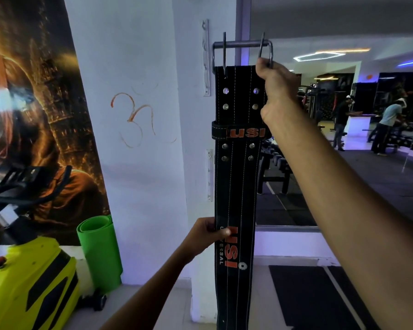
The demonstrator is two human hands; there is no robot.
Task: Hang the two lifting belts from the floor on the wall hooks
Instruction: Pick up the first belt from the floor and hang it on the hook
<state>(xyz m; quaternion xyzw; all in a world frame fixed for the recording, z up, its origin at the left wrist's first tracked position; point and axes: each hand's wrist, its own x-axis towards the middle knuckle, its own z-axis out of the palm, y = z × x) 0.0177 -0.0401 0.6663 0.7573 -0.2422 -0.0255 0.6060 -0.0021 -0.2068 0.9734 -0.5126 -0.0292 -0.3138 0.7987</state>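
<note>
A black leather lifting belt (238, 186) with orange lettering hangs straight down in front of a white pillar. Its steel two-prong buckle (242, 47) is at the top. My right hand (275, 89) grips the belt's upper right edge just under the buckle. My left hand (207, 232) pinches the belt's left edge lower down. A white hook rail (206, 57) is fixed to the pillar just left of the buckle, and a second hook rail (209, 175) sits below it. I see only this one belt.
A rolled green mat (99, 251) leans against the wall at lower left, beside a yellow exercise bike (31, 277). A large mirror (343, 139) on the right reflects dumbbell racks and two people. A dark floor mat (303, 296) lies at lower right.
</note>
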